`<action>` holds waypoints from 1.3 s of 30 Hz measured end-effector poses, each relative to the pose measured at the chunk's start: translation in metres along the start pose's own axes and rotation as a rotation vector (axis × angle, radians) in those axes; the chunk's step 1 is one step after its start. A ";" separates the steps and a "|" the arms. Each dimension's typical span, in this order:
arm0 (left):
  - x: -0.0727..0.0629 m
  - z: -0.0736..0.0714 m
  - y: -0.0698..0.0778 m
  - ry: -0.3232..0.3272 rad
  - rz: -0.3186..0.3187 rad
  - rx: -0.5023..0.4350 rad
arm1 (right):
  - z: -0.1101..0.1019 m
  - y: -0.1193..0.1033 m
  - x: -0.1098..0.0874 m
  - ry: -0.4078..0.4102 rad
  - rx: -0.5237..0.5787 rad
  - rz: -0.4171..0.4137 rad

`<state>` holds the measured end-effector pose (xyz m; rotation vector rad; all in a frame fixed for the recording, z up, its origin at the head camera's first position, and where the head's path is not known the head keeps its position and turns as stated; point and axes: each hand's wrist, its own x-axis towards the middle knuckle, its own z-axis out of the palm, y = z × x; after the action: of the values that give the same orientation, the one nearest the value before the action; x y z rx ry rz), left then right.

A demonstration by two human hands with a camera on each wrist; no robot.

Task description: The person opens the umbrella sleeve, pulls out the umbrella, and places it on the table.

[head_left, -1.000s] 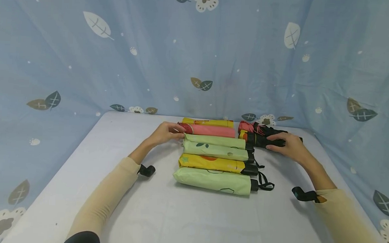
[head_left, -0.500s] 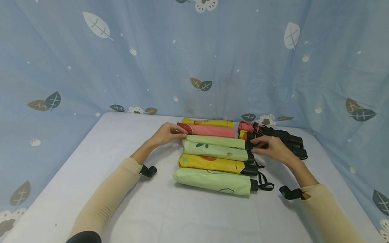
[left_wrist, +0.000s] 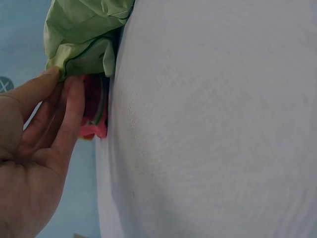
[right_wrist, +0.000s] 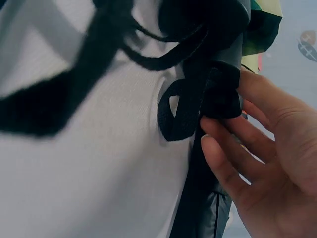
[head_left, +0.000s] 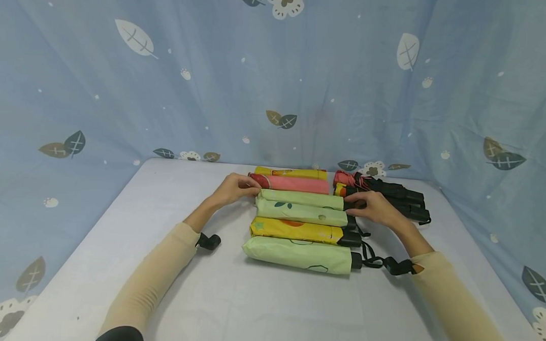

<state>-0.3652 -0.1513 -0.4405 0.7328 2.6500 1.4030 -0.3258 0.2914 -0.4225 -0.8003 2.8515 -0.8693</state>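
Note:
Folded umbrellas lie side by side across a white table. In the head view, my left hand (head_left: 232,189) pinches the fabric end of the farthest light-green umbrella (head_left: 304,199); the left wrist view shows the thumb on its green cloth (left_wrist: 79,59). My right hand (head_left: 375,207) holds the other end of that umbrella, thumb and fingers at its black handle (right_wrist: 223,101). Just in front lies a second light-green umbrella (head_left: 298,211), then a yellow one (head_left: 298,230), then another light-green one (head_left: 299,254) nearest me. A pink umbrella (head_left: 297,184) lies behind my hands.
Farthest back is a yellow umbrella (head_left: 293,173). To the right lie black umbrellas (head_left: 413,211) with pink and yellow parts, partly behind my right hand. A black wrist strap (head_left: 373,262) loops from a handle. A blue patterned curtain (head_left: 277,79) hangs behind the table.
My right hand has moved left from the black umbrellas to the handle end of the farthest light-green umbrella. My left hand has stayed almost still at the other end.

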 end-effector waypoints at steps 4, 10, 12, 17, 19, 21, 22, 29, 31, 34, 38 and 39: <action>0.000 0.000 -0.001 0.000 -0.003 -0.036 | 0.000 -0.001 0.003 -0.016 -0.026 0.001; -0.001 0.000 -0.002 -0.004 -0.017 -0.084 | 0.001 -0.002 0.006 -0.035 -0.043 -0.004; -0.002 0.000 -0.001 -0.011 -0.024 -0.100 | 0.002 -0.002 0.006 -0.040 -0.049 -0.008; -0.009 -0.004 0.020 -0.038 -0.029 -0.116 | 0.001 0.000 0.006 -0.044 -0.071 -0.035; -0.012 -0.006 0.030 -0.042 -0.033 -0.114 | 0.001 0.000 0.005 -0.039 -0.078 -0.047; -0.015 -0.007 0.035 -0.040 -0.034 -0.115 | 0.001 -0.001 0.005 -0.029 -0.078 -0.056; -0.015 -0.008 0.036 -0.040 -0.036 -0.116 | 0.001 -0.002 0.004 -0.024 -0.075 -0.057; -0.015 -0.010 0.037 -0.054 -0.045 -0.153 | 0.001 -0.004 0.002 -0.003 -0.049 -0.060; -0.015 -0.010 0.036 -0.056 -0.042 -0.165 | 0.002 -0.004 0.002 0.002 -0.052 -0.065; -0.015 -0.010 0.036 -0.057 -0.034 -0.181 | 0.003 -0.004 0.001 0.010 -0.053 -0.076; -0.015 -0.009 0.033 -0.053 -0.026 -0.189 | 0.003 -0.002 0.000 0.026 -0.057 -0.095; -0.015 -0.009 0.033 -0.052 -0.025 -0.192 | 0.003 -0.002 0.000 0.029 -0.052 -0.098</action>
<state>-0.3418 -0.1492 -0.4116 0.7029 2.4329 1.5812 -0.3241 0.2885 -0.4244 -0.9479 2.8933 -0.8267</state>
